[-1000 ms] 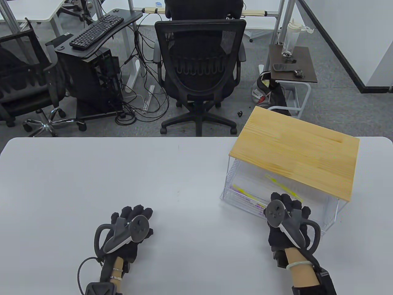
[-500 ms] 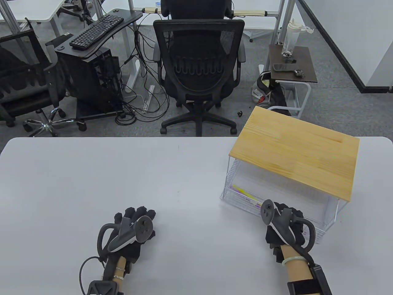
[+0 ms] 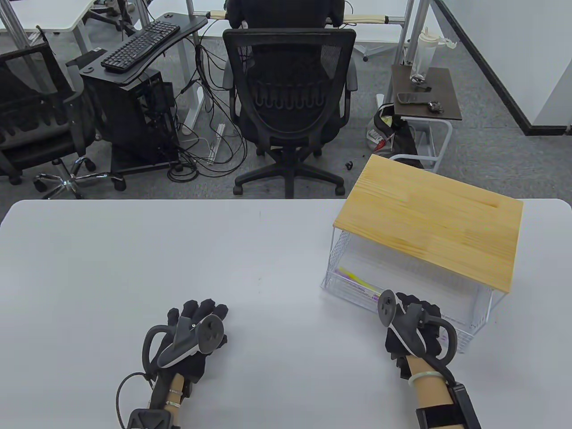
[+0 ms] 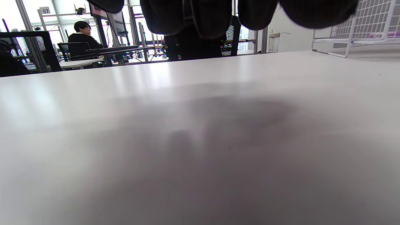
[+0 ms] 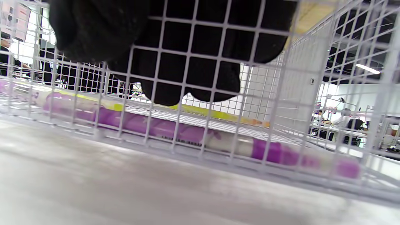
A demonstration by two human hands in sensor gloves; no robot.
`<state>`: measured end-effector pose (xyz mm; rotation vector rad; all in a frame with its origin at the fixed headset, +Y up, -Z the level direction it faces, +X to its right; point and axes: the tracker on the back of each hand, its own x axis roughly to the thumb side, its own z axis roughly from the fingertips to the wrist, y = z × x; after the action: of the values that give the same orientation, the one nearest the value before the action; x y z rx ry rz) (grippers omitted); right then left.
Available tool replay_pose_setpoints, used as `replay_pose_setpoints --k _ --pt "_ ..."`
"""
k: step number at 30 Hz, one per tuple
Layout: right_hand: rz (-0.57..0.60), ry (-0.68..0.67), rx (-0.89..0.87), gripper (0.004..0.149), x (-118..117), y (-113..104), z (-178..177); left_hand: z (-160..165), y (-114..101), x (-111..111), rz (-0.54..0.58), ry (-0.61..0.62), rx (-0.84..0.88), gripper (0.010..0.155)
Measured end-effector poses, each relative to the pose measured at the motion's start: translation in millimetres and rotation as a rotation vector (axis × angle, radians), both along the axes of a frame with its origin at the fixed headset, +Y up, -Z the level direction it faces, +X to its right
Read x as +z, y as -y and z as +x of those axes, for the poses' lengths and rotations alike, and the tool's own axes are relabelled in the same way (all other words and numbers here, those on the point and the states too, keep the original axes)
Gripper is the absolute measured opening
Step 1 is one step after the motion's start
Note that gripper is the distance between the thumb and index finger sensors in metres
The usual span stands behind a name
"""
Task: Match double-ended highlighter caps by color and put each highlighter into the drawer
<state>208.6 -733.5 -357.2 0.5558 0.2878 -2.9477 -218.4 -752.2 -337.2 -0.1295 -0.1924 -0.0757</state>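
Two highlighters, purple highlighter (image 5: pixel 175 131) and yellow highlighter (image 5: pixel 200 112), lie inside the wire drawer (image 5: pixel 281 103) directly beneath right hand's (image 3: pixel 413 328) fingers (image 5: pixel 175 62), which hook over the front mesh. Left hand (image 3: pixel 194 333) rests open, empty, near the table's (image 3: pixel 134 259) front edge.

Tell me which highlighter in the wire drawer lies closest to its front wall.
The purple highlighter: in the right wrist view it lies right behind the white wire drawer's front mesh, while the yellow highlighter lies farther back.
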Motion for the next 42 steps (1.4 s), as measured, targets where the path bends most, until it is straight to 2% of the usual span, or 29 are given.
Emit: replay_pose_setpoints --k 15,24,31,37,39,42 --pt "-0.039 0.149 -0.039 0.037 -35 0 12 0 0 -1 0.013 0.003 0.001 0.068" --pt "-0.023 0.197 -0.028 0.038 -45 2 16 0 -1 -1 0.022 0.005 0.003 0.068" --pt "-0.02 0.218 -0.024 0.042 -44 2 15 -1 -1 0 0.03 0.005 0.005 0.067" --pt "-0.009 0.145 0.058 0.057 -31 0 5 -3 -5 2 0.06 -0.003 -0.003 0.069" --pt "0.043 0.098 0.069 0.054 -26 -4 -3 -5 -9 4 0.079 -0.009 -0.006 0.069" --pt "0.037 0.044 0.069 0.053 -22 -12 -21 -11 -16 8 0.108 -0.021 0.008 0.069"
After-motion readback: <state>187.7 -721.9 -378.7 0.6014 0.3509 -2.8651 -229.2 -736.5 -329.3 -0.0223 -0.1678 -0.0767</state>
